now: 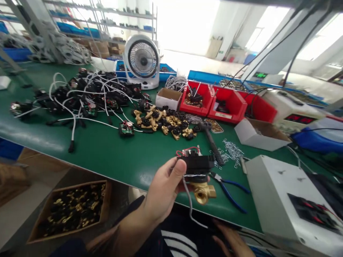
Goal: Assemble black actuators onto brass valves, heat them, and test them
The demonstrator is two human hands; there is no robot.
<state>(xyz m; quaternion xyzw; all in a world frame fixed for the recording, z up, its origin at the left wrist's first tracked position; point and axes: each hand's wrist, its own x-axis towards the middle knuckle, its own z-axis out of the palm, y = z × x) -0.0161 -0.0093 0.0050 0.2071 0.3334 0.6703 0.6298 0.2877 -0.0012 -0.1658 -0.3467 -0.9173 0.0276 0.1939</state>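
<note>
My left hand (167,184) is closed around the black housing (197,164) of a valve assembly, thumb on its near side. Red wires and small parts show on its open top. Below the housing sits a brass valve body (202,192) with a round port toward me. A grey cable (190,205) hangs from the assembly and bends right toward my right hand (233,241). That hand is low at the bottom edge, blurred and partly cut off; whether it grips the cable's dark end cannot be made out. Blue-handled pliers (232,192) lie right of the valve.
A hammer (213,144) lies beside loose metal pins (233,151). Behind are brass valve bodies (164,121), wired black housings (93,94), red bins (197,98) and a fan (143,60). A grey box (284,189) stands right. A carton of valves (105,203) sits below left.
</note>
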